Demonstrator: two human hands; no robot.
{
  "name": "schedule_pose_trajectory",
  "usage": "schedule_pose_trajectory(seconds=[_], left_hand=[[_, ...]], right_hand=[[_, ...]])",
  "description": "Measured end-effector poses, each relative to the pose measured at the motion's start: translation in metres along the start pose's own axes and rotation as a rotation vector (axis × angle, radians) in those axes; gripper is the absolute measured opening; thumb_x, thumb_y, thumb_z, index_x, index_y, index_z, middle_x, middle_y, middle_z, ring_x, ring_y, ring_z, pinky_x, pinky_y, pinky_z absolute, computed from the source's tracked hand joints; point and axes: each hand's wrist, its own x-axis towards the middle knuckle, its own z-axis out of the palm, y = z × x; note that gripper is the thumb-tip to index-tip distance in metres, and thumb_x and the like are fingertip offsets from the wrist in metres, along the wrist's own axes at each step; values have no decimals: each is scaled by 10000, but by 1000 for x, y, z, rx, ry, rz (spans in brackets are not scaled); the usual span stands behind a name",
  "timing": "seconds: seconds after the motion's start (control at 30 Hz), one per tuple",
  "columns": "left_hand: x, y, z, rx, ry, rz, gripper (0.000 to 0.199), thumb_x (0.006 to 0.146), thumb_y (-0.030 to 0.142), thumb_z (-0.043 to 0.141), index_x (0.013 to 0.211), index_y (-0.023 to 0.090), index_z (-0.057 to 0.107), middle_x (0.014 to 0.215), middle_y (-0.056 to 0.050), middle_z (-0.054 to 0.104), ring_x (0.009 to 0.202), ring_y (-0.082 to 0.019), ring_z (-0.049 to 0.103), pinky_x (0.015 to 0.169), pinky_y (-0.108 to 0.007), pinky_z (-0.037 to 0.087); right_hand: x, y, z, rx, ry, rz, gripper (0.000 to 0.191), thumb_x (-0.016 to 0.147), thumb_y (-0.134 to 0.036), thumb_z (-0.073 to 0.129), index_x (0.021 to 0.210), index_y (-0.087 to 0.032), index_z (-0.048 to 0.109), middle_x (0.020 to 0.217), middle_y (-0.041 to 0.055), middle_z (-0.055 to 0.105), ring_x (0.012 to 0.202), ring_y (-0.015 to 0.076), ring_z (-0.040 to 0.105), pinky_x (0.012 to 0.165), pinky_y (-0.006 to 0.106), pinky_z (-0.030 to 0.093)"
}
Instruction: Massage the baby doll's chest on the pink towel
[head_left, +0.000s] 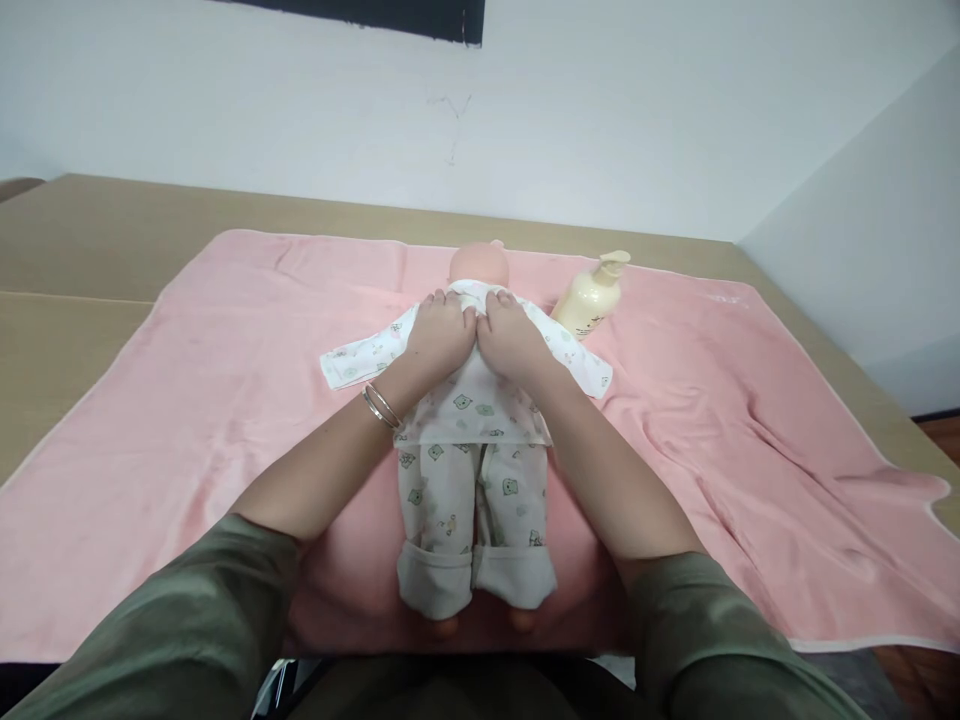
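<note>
A baby doll point(480, 266) lies lengthwise before me, its bald head at the far end and its feet towards me. It wears a white printed top point(480, 405) and matching trousers point(439, 490) with turned-up cuffs. My left hand point(444, 328) rests flat on the upper part of the top, left of the middle. Beside it, my right hand point(511, 335) lies flat on the other side, the thumbs almost meeting. Both hands have their fingers stretched out and hold nothing. The doll's sleeves spread to either side, and no face shows.
Under the doll is a pink blanket point(247, 400) with several creases at the right, covering much of a wooden table point(97, 235). A cream pump bottle point(591, 298) leans or lies near the doll's right-hand sleeve. Behind the table stands a white wall point(600, 120).
</note>
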Motion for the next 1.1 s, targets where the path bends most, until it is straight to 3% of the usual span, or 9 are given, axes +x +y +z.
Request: schedule_pose_trajectory(seconds=[0.1, 0.27, 0.33, 0.47, 0.57, 0.67, 0.77, 0.93, 1.1], left_hand=[[-10, 13, 0, 39, -16, 44, 520, 1005, 156, 234, 1239, -42, 654, 1471, -380, 569, 1481, -451, 486, 1248, -631, 309], [-10, 16, 2, -14, -9, 5, 476, 983, 139, 309, 1310, -4, 624, 1525, -321, 562, 1531, -413, 450, 1283, -595, 288], [-4, 10, 1, -81, 2, -72, 447, 988, 180, 335, 1294, 34, 625, 1500, -307, 587, 1487, -410, 493, 1245, -598, 350], [8, -3, -6, -177, -38, -207, 397, 1008, 280, 332, 1192, 139, 654, 1352, -232, 699, 1278, -373, 641, 1095, -541, 504], [12, -6, -12, -200, -67, -247, 380, 1015, 298, 321, 1102, 170, 668, 1202, -187, 759, 1135, -327, 699, 1016, -465, 536], [11, -5, -11, -154, -42, -232, 394, 1016, 286, 307, 1061, 154, 676, 1151, -192, 770, 1072, -319, 709, 975, -447, 536], [8, 0, -7, -80, 0, -192, 391, 1021, 277, 314, 1081, 144, 678, 1135, -188, 771, 1063, -320, 707, 964, -447, 540], [-5, 14, -6, 3, 63, -101, 408, 1030, 218, 311, 1197, 94, 661, 1240, -225, 731, 1208, -355, 653, 1073, -490, 506], [-9, 19, -11, -64, 40, -59, 360, 988, 149, 364, 1166, 147, 677, 1218, -204, 721, 1231, -347, 631, 1092, -494, 498]], right_hand=[[11, 20, 6, 88, 49, 63, 573, 1058, -300, 321, 1469, 52, 509, 1557, 290, 517, 1463, 364, 482, 1267, 523, 355], [14, 28, 15, 47, 52, 69, 595, 1077, -349, 311, 1542, -7, 454, 1637, 269, 436, 1560, 392, 364, 1287, 634, 256], [11, 22, 12, 35, 36, 67, 587, 1088, -356, 290, 1531, -17, 475, 1624, 272, 454, 1542, 403, 390, 1273, 648, 268], [-6, -6, -3, -56, -60, 127, 599, 1100, -291, 274, 1542, 77, 443, 1630, 320, 421, 1564, 404, 377, 1291, 581, 291], [-19, -25, -12, -139, -122, 45, 580, 1081, -181, 261, 1577, 80, 412, 1663, 296, 385, 1613, 404, 297, 1323, 569, 247], [-22, -27, -18, -214, -154, -65, 578, 1048, -104, 251, 1567, 67, 439, 1646, 310, 401, 1587, 427, 337, 1306, 609, 252], [-12, -12, -18, -232, -183, -146, 567, 1050, -107, 215, 1497, 33, 534, 1591, 303, 474, 1523, 419, 425, 1264, 625, 314], [8, 15, -3, -122, -62, -83, 551, 1094, -192, 173, 1318, -38, 652, 1568, 224, 531, 1532, 358, 420, 1302, 556, 294], [9, 15, 3, -44, 23, -18, 508, 1091, -217, 210, 1261, -70, 666, 1463, 213, 621, 1453, 336, 490, 1263, 529, 339]])
